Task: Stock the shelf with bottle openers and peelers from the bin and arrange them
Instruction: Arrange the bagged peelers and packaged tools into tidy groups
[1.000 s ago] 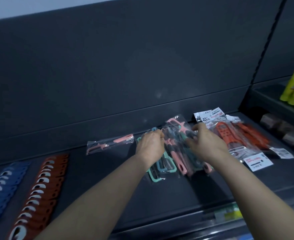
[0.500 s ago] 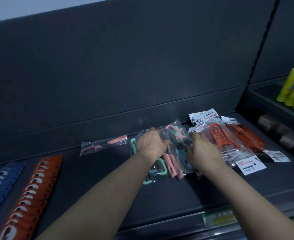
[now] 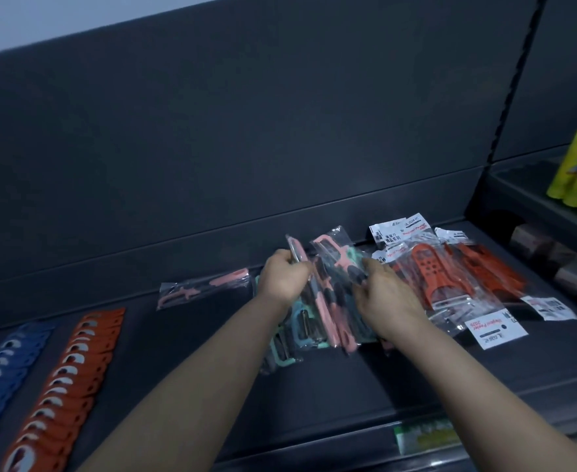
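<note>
Gripping one pack [image 3: 296,254] in curled fingers, the left hand [image 3: 285,277] should tuck it squarely against the peelers [image 3: 331,301] just beside them, pinched by the right hand [image 3: 387,296].

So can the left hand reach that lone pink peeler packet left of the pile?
Probably yes: the lone packet lies uncovered on the shelf beside the left hand, nothing between them. That hand grips part of the pile, though.
</note>
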`<action>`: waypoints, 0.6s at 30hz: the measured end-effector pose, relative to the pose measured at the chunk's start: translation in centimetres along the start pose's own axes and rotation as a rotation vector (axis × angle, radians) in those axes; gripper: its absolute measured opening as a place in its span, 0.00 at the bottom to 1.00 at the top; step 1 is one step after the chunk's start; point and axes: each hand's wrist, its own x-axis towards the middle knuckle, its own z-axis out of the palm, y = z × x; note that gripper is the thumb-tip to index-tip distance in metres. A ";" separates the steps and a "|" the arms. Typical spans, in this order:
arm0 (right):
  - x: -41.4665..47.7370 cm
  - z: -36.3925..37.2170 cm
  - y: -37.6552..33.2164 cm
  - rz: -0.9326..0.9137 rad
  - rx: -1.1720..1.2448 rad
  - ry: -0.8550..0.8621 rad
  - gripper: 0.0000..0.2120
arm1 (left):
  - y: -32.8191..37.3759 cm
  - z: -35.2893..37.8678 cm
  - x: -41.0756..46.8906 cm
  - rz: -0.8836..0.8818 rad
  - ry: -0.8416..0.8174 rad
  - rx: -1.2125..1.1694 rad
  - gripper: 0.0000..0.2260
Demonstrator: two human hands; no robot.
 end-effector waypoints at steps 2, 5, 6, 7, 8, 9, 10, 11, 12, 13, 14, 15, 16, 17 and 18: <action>0.2 0.4 -0.9 -0.024 0.038 -0.015 0.22 | -0.1 -1.0 -0.2 -0.046 -0.041 -0.190 0.02; 0.4 1.1 -2.7 -0.063 0.113 -0.031 0.19 | -0.3 -3.0 -0.6 -0.091 -0.046 -0.401 0.08; 0.4 1.4 -3.4 -0.078 0.126 -0.049 0.17 | -0.5 -3.7 -0.8 -0.103 -0.036 -0.448 0.07; 0.4 1.7 -4.0 -0.095 0.125 -0.077 0.16 | -0.8 -4.3 -1.0 -0.118 -0.020 -0.497 0.07; 0.4 2.1 -4.6 -0.113 0.113 -0.109 0.15 | -1.2 -5.0 -1.2 -0.133 -0.011 -0.544 0.07; 0.4 2.5 -5.1 -0.131 0.100 -0.139 0.14 | -1.7 -5.7 -1.3 -0.149 -0.009 -0.582 0.06; 0.4 2.8 -5.7 -0.147 0.090 -0.162 0.14 | -2.2 -6.4 -1.5 -0.160 -0.017 -0.610 0.05; 0.5 3.1 -6.1 -0.154 0.087 -0.180 0.14 | -2.7 -7.3 -1.6 -0.167 -0.026 -0.630 0.04; 0.6 3.4 -6.6 -0.154 0.079 -0.198 0.14 | -3.1 -8.2 -1.7 -0.172 -0.025 -0.640 0.03; 0.8 3.5 -7.1 -0.155 0.058 -0.218 0.15 | -3.7 -9.2 -1.8 -0.171 -0.003 -0.639 0.03; 0.9 3.6 -7.7 -0.159 0.025 -0.242 0.16 | -4.4 -10.3 -1.8 -0.162 0.039 -0.625 0.04; 1.1 3.7 -8.1 -0.169 -0.011 -0.263 0.16 | -5.2 -11.5 -1.7 -0.148 0.089 -0.593 0.04; 1.2 3.8 -8.7 -0.182 -0.047 -0.277 0.16 | -6.2 -12.7 -1.7 -0.136 0.124 -0.548 0.04; 1.4 4.0 -9.2 -0.196 -0.081 -0.285 0.17 | -7.2 -13.9 -1.6 -0.131 0.136 -0.497 0.05; 1.6 4.1 -9.8 -0.204 -0.104 -0.291 0.17 | -8.1 -14.9 -1.6 -0.135 0.128 -0.449 0.06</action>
